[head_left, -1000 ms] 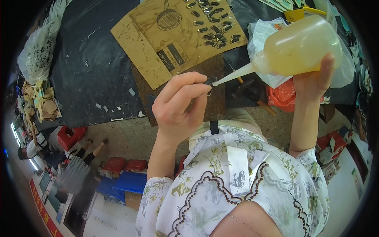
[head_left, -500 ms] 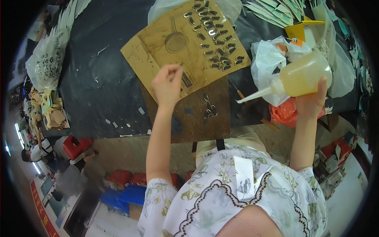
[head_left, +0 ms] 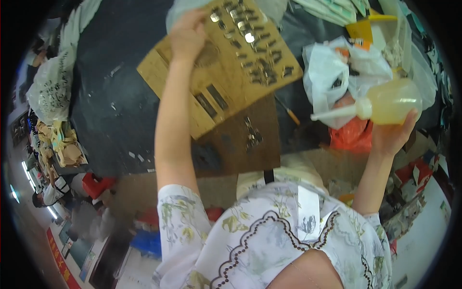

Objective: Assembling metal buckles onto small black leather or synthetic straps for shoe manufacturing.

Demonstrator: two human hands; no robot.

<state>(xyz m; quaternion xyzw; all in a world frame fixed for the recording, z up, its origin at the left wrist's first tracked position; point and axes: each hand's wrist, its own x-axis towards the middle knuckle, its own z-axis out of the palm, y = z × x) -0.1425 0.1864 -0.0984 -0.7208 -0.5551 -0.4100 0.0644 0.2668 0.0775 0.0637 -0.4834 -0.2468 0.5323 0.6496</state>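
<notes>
My right hand grips a clear squeeze bottle of yellowish liquid, tipped on its side with its white nozzle pointing left. My left hand is over the far left part of a tan board, its fingers smeared by motion. Beneath and beside that hand shows part of a round dark patterned shape, mostly hidden. Two dark strips lie side by side near the board's front corner. Several small shiny metal pieces are set out on its right half.
A brown mat under the board bears a few metal pieces. To the right are an orange-handled tool, white plastic bags, a red bag and a yellow box. A filled clear bag is at left.
My left hand has moved from the board's front to its far left side, uncovering the two dark strips. The bottle in my right hand has shifted right and slightly nearer, its nozzle more level.
</notes>
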